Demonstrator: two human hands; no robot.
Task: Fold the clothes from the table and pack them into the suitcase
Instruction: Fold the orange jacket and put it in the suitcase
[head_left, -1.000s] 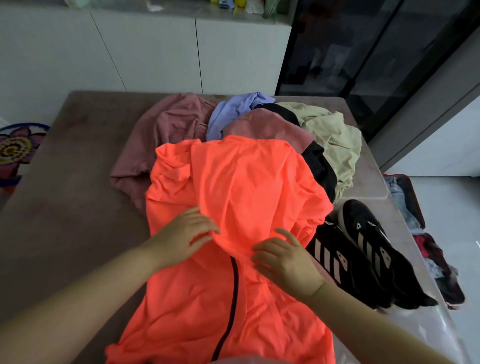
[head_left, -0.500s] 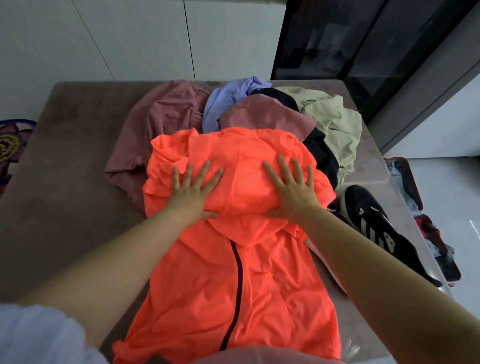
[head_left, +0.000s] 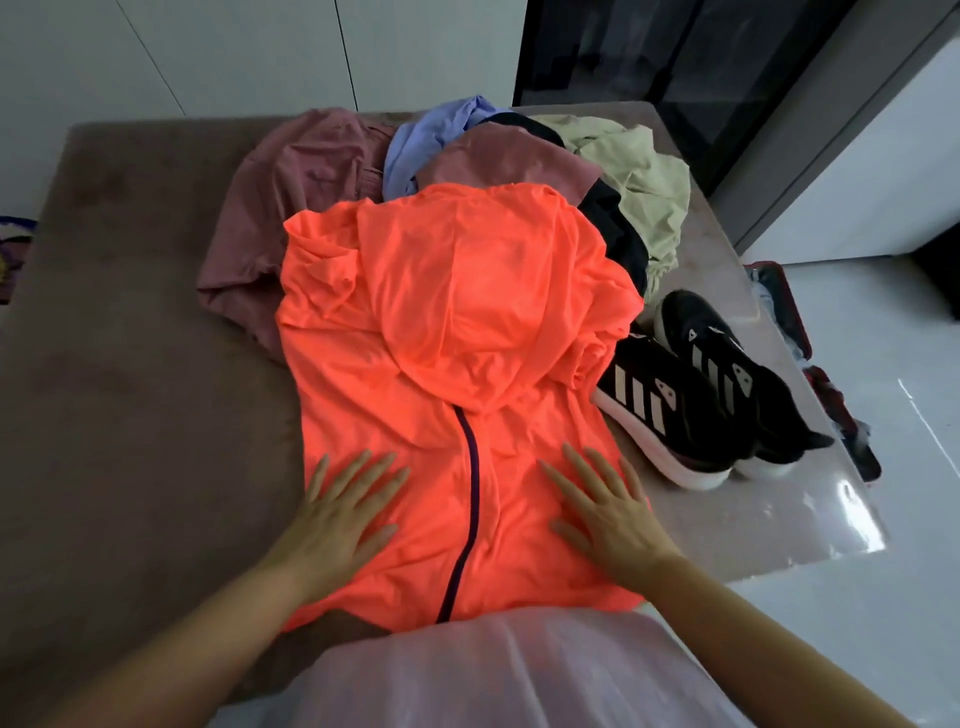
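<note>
A bright orange hooded jacket (head_left: 457, 322) with a dark zip lies spread flat on the brown table (head_left: 130, 389), its hood folded down over the chest. My left hand (head_left: 337, 519) rests flat, fingers apart, on the jacket's lower left. On the lower right my right hand (head_left: 608, 514) presses flat too, fingers spread. Behind the jacket lies a pile: a dusty pink garment (head_left: 306, 176), a lilac one (head_left: 431, 135), a black one (head_left: 618, 228) and a pale green one (head_left: 649, 187). The open suitcase (head_left: 779, 312) sits on the floor to the right, mostly hidden by the table.
A pair of black trainers (head_left: 696, 395) with white stripes stands on the table's glossy right part, right beside the jacket. White cabinets run along the back wall, and a dark glass door is at the back right. White floor shows on the right.
Both hands slid from the hood area down toward me to the jacket's lower part, smoothing it. The jacket now lies flatter.
</note>
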